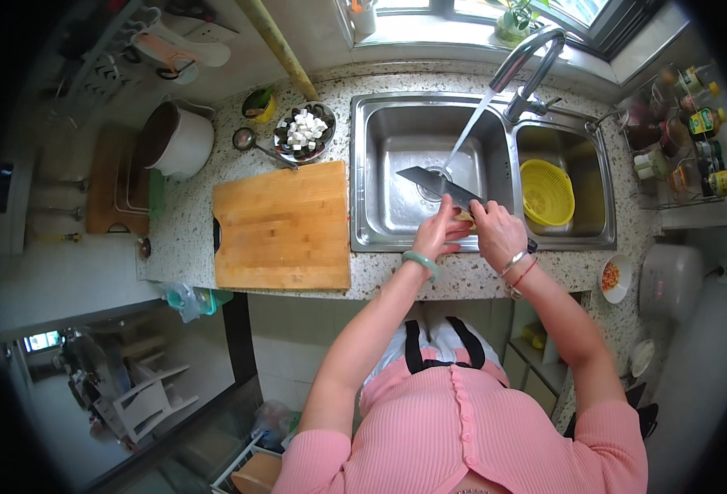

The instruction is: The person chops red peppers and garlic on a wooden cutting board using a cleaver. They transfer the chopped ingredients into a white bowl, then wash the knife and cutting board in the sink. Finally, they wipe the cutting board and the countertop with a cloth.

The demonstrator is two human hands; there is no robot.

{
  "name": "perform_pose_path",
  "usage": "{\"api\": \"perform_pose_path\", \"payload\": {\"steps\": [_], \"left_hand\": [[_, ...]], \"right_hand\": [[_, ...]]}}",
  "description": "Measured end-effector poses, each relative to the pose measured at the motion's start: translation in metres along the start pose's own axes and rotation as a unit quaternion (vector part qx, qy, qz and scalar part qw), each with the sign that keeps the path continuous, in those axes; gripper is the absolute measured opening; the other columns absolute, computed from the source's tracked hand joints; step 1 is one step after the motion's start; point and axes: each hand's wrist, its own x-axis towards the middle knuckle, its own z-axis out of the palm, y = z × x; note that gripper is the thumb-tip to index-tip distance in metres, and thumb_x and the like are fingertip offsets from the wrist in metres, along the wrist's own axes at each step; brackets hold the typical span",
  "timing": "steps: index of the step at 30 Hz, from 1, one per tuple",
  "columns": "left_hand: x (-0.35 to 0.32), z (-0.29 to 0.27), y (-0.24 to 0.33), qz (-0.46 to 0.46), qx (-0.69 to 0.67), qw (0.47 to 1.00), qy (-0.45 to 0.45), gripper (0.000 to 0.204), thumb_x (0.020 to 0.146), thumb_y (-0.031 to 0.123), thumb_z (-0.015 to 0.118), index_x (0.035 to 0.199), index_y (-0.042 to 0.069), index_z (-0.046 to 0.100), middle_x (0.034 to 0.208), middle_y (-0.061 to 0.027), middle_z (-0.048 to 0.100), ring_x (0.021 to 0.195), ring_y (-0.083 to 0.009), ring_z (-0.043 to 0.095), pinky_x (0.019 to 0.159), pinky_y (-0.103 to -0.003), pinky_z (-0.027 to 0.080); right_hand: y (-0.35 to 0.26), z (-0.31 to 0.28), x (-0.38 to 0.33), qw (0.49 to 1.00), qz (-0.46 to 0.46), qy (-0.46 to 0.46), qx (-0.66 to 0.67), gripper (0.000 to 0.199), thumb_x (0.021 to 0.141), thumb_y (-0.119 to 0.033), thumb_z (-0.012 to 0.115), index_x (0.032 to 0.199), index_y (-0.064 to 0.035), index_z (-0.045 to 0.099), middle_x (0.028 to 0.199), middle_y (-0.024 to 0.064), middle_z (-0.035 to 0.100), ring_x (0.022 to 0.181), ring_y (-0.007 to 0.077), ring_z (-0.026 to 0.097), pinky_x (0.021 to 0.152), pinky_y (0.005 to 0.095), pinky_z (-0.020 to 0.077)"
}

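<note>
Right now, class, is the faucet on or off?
On: water runs from the faucet into the left basin, over which the knife is held.

The sink (pixel 358 181) is set into the countertop (pixel 182 239). The cutting board (pixel 281 226) lies left of the sink, at the countertop's front edge. The bowl (pixel 331 132) stands behind the board's back edge (ladle (pixel 245 138) alongside). The colander (pixel 548 193) sits in the right basin (pixel 590 210); the knife (pixel 435 183) extends over the left basin (pixel 386 202).
</note>
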Motion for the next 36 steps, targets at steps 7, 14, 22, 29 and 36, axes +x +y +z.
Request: {"api": "perform_pose_path", "payload": {"steps": [7,14,22,29,36], "left_hand": [[-0.004,0.017,-0.015,0.108,0.034,0.992,0.047,0.049,0.096,0.052,0.049,0.113,0.007,0.059,0.105,-0.0045,0.065,0.097,-0.0152,0.061,0.08,-0.033,0.048],[-0.023,0.002,0.0,0.264,0.514,0.779,0.243,0.069,0.087,0.067,0.048,0.129,0.013,0.056,0.137,-0.0203,0.048,0.128,-0.0341,0.043,0.103,-0.045,0.036],[-0.029,-0.041,0.004,0.289,0.241,0.908,0.183,0.086,0.092,0.063,0.042,0.15,0.004,0.019,0.153,-0.0266,0.016,0.144,-0.037,0.012,0.116,-0.041,0.013],[-0.042,-0.073,0.031,0.298,0.132,0.945,0.024,0.068,0.1,0.037,0.048,0.148,-0.002,0.021,0.148,-0.0173,0.034,0.135,-0.02,0.036,0.111,-0.03,0.027],[-0.042,-0.138,0.07,0.34,0.232,0.911,0.004,0.063,0.098,0.029,0.053,0.146,-0.001,0.026,0.141,-0.0185,0.045,0.123,-0.0221,0.05,0.102,-0.03,0.039]], "right_hand": [[-0.004,-0.017,-0.026,0.993,-0.053,0.107,0.007,0.027,0.082,-0.007,0.057,0.109,-0.0058,0.055,0.087,0.0091,0.057,0.082,0.0255,0.061,0.066,0.0353,0.0515],[0.032,-0.025,-0.006,0.997,0.068,0.001,0.035,0.015,0.086,-0.014,0.058,0.097,-0.0053,0.056,0.089,0.0145,0.065,0.078,0.0335,0.066,0.062,0.0442,0.052],[-0.003,-0.04,-0.008,0.969,0.066,0.162,0.176,0.021,0.091,-0.023,0.057,0.095,-0.0056,0.048,0.079,0.0181,0.065,0.076,0.0419,0.062,0.062,0.0493,0.0495],[-0.011,-0.04,0.007,0.995,0.094,0.012,0.022,0.023,0.088,-0.028,0.06,0.093,-0.0063,0.053,0.082,0.0168,0.066,0.075,0.0391,0.064,0.062,0.0499,0.0497],[-0.039,-0.01,0.038,0.984,0.176,-0.024,-0.028,0.024,0.09,-0.026,0.059,0.092,-0.0041,0.051,0.085,0.0223,0.063,0.077,0.0461,0.06,0.064,0.0535,0.0473]]}}
